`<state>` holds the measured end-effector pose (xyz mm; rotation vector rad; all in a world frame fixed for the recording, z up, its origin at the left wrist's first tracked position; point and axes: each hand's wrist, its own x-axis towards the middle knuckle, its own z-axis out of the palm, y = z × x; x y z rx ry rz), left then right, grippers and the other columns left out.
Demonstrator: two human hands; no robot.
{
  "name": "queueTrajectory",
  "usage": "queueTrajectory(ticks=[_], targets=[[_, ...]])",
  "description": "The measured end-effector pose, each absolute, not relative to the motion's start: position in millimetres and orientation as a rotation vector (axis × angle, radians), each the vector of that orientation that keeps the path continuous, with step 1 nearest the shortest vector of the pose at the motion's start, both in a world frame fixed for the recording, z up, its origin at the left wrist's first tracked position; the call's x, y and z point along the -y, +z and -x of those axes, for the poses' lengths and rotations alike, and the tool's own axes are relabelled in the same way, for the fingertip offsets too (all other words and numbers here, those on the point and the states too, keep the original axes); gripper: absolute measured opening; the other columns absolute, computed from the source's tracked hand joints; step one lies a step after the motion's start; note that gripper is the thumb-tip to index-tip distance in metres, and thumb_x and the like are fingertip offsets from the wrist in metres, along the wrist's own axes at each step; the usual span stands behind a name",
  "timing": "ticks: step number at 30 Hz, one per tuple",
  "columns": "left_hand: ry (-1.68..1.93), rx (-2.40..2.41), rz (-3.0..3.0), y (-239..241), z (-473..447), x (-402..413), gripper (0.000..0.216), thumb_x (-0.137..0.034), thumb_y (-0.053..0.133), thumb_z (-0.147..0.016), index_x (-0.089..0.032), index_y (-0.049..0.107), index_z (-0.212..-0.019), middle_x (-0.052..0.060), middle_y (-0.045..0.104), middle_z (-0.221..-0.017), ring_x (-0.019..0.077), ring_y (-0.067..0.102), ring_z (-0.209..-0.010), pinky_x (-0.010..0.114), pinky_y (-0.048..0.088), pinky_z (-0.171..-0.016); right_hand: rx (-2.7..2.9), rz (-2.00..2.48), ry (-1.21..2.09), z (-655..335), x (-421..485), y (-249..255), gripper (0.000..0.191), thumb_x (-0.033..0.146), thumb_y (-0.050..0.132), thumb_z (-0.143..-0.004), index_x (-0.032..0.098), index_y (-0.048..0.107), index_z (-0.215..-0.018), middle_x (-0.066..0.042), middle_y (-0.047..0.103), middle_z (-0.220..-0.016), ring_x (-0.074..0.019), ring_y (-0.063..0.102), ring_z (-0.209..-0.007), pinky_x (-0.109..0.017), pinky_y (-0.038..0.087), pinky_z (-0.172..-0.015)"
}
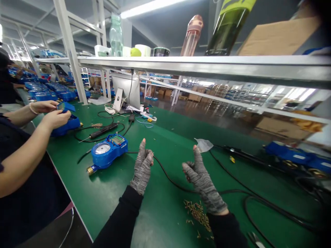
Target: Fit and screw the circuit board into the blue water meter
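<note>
My left hand (142, 167), in a grey knit glove, is raised over the green bench (144, 220) with its fingers stretched upward and nothing in it. My right hand (201, 179), gloved the same, is held up facing it about a hand's width away. One of its fingers points up and the others curl loosely, with nothing visible in them. A black cable (168, 177) runs across the bench between and behind the hands. A blue water meter (107, 151) with a round dial lies left of my left hand. A pile of small brass screws (198, 213) lies near my right wrist.
A small clear plastic bag (204, 144) lies beyond my right fingertip. Two black electric screwdrivers (103, 131) (245, 157) rest on the bench. At the left a co-worker's hands (55, 119) hold a blue meter part. A monitor (126, 91) stands at the back, and bottles stand on the overhead shelf (207, 65).
</note>
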<state>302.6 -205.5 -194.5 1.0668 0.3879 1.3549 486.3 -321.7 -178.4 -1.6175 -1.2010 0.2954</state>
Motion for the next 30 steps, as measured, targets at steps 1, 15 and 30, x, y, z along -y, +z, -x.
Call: queueTrajectory(ticks=[1,15,30], targets=[[1.344,-0.38,-1.086,-195,-303,207,0.077,-0.033,0.065,-0.088,-0.026,0.029,-0.155,-0.001,0.05,-0.083,0.0068,0.041,-0.062,0.019,0.039,-0.057,1.206,1.61,0.304,-484,321,-178,0.091,0.044,0.055,-0.089,0.021,0.005,-0.16,0.001,0.052,-0.075,-0.015,0.044,-0.05,-0.026,0.046,-0.047],[1.309,-0.415,-1.098,-196,-299,207,0.081,-0.033,0.067,-0.087,-0.031,0.024,-0.156,0.0,0.053,-0.09,0.0055,0.044,-0.06,0.017,0.04,-0.055,1.152,1.579,0.303,-484,327,-165,0.094,0.044,0.056,-0.088,0.018,0.002,-0.16,0.002,0.051,-0.073,-0.0154,0.045,-0.052,-0.026,0.048,-0.051],[1.317,-0.385,-1.061,-199,-297,202,0.084,-0.029,0.07,-0.086,-0.031,0.025,-0.156,-0.002,0.053,-0.087,0.0045,0.044,-0.058,0.015,0.04,-0.052,1.141,1.601,0.277,-496,331,-167,0.092,0.04,0.057,-0.087,0.02,0.004,-0.16,0.002,0.052,-0.075,-0.0151,0.046,-0.053,-0.025,0.048,-0.049]])
